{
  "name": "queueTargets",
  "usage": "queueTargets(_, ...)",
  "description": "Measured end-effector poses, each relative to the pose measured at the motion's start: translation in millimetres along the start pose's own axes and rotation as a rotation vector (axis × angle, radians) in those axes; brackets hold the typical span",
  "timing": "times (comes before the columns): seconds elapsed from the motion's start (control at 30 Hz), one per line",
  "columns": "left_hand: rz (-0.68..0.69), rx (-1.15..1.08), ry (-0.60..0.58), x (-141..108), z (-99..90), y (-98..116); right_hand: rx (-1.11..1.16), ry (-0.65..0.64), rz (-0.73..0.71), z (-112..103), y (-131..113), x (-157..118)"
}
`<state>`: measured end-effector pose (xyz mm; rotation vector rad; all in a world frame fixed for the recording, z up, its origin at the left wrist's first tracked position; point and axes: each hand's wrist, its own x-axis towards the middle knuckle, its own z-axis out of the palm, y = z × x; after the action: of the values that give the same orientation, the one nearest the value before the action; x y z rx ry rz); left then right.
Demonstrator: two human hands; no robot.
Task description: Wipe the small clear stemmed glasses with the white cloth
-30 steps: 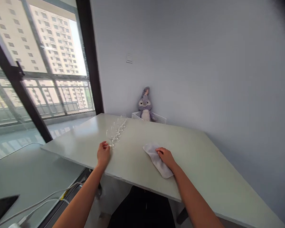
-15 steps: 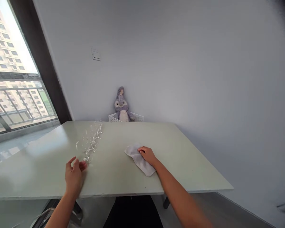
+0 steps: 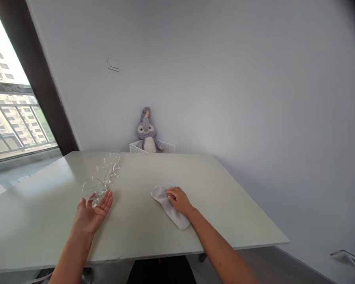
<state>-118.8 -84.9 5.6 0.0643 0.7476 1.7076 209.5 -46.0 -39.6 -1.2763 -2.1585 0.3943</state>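
Observation:
Several clear stemmed glasses (image 3: 106, 182) stand in a row on the left of the table, running back from my left hand. My left hand (image 3: 91, 213) is palm up with its fingers stretched and apart, right at the nearest glass (image 3: 88, 185). Whether it touches that glass's stem I cannot tell. On the table to the right lies a white cloth (image 3: 168, 207), spread at an angle. My right hand (image 3: 179, 200) rests on the cloth's upper right part, fingers curled over it and their tips partly hidden.
The pale table (image 3: 225, 205) has its front edge close to my body. Beyond its far edge, a grey plush toy (image 3: 149, 136) sits in a white perforated basket (image 3: 167, 147) by the wall. A window (image 3: 14, 114) is on the left.
My left hand has turned palm up, its fingers spreading beside the nearest glass. My right hand stays on the cloth. The view has shifted slightly right.

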Motion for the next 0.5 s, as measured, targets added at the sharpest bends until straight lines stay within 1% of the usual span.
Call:
queueTargets(0.07, 0.024, 0.001, 0.029, 1, -0.1, 0, -0.103, -0.081, -0.052, 2, -6, -3)
queueTargets(0.13, 0.030, -0.004, 0.058, 0, 1.2, 1, -0.177, -0.189, -0.107, 4, -14, -6)
queueTargets(0.23, 0.021, -0.036, 0.093, -1, 6.2, 4, -0.211, -0.327, -0.193, 8, -28, -10)
queueTargets(0.33, 0.019, -0.064, 0.129, -2, 11.5, 7, -0.203, -0.414, -0.273, 11, -37, -10)
queueTargets(0.4, 0.031, -0.069, 0.169, 0, 11.6, 9, -0.191, -0.451, -0.312, 10, -34, -8)
queueTargets(0.43, 0.032, -0.066, 0.192, 2, 9.8, 10, -0.188, -0.461, -0.317, 8, -29, -6)
queueTargets(0.5, 0.011, -0.027, 0.233, 8, 2.2, 13, -0.198, -0.459, -0.284, -1, -10, -4)
